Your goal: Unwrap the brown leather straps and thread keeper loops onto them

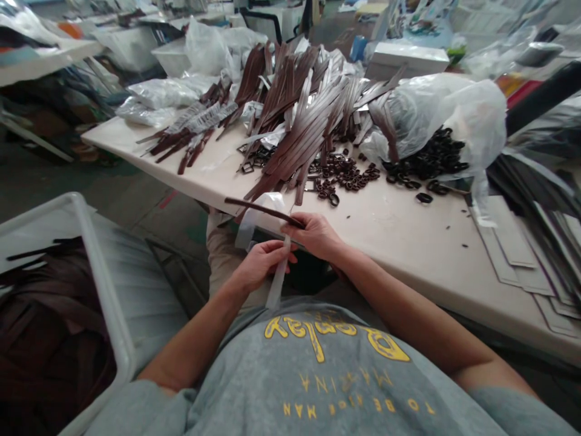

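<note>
Narrow dark-brown leather-like strap point(254, 207) at near edge of off-white table point(403, 233), pinched by right hand point(318, 234), gripped end hidden; left hand point(258, 264) pinches translucent whitish strip point(276, 284), upper end unclear; white plastic bin point(106, 293) cut off.

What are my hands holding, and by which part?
Right hand: brown strap, by its near end. Left hand: translucent strip, near its upper end.

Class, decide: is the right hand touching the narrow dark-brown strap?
Touching: the head view shows the right hand gripping the narrow dark-brown strap near one end.
</note>
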`<state>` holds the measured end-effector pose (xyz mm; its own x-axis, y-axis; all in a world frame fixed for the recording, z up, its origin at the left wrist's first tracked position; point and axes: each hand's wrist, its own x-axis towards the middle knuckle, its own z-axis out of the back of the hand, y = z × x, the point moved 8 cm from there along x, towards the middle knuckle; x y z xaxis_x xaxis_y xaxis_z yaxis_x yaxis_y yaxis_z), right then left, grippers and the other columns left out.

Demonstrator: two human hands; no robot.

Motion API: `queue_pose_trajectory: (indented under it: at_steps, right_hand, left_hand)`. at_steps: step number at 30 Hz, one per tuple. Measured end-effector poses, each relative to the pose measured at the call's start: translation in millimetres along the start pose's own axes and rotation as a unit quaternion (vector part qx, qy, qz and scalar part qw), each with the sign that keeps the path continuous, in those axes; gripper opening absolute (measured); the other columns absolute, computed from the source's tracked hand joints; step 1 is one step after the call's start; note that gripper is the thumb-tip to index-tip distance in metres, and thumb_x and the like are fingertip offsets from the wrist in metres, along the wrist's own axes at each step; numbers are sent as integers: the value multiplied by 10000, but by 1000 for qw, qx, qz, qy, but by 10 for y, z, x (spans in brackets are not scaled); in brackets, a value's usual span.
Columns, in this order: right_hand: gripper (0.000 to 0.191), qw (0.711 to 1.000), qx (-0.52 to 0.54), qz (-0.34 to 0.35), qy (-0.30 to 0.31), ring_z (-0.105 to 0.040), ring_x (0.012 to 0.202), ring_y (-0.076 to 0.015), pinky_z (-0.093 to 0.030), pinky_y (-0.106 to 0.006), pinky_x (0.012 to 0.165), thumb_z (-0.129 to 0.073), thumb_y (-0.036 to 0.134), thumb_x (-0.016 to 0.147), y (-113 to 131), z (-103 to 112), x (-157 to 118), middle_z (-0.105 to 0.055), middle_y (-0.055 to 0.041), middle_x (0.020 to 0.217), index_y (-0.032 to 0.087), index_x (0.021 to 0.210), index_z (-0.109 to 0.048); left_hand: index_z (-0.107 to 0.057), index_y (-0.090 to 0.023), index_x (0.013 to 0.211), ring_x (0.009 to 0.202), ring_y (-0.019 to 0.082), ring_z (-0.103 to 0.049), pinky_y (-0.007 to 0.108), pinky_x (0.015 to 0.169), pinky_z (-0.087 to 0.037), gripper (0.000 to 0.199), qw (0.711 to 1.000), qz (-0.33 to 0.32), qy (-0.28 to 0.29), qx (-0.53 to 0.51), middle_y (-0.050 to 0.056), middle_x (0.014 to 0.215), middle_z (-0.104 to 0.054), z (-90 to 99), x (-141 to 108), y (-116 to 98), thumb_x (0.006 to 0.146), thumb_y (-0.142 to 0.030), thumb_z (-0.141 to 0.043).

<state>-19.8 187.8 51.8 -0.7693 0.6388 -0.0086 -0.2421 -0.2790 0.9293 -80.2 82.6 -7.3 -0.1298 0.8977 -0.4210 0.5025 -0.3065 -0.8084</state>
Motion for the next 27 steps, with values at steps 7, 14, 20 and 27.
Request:
queue_pose_trajectory:
  at_steps: [7, 14, 20, 27]
  right_hand:
    - [249, 999, -30, -10, -17, -424, 567, -95, -325, -222, 543, -620, 376, 767, -106, 20, 142, -501, 48, 587, 134, 764, -678]
    - [322, 999, -37, -23, 8, -411, 533, -92, -303, -223, 516, -559, 444, 824, -68, -96, 171, -493, 47, 558, 145, 742, -646]
    - [395, 994, -7, -43, 100, -444, 546, -100, -334, -223, 519, -547, 510, 847, -33, -347, -157, -547, 23, 597, 156, 688, -619]
    - [333, 991, 82, -63, 86, -396, 576, -95, -334, -219, 531, -653, 493, 791, -155, -571, -357, -482, 49, 625, 166, 745, -613]
  left_hand:
    - [-750, -111, 947, 630, 163, -671, 258, 609, -535, 381, 994, 87, 62, -21, 124, 816, -738, 103, -298, 247, 714, -409, -801]
    - [-700, -109, 734, 628, 160, -669, 263, 631, -544, 320, 988, 69, 15, -138, 72, 714, -714, 211, -242, 323, 575, -305, -895]
    - [-666, -154, 791, 643, 108, -653, 214, 637, -544, 347, 960, -50, -113, -252, -17, 731, -699, 441, -128, 119, 561, -267, -901]
    - [-626, -165, 762, 636, 78, -626, 175, 612, -504, 286, 950, -108, -132, -263, -45, 704, -657, 383, -124, 76, 622, -261, -856]
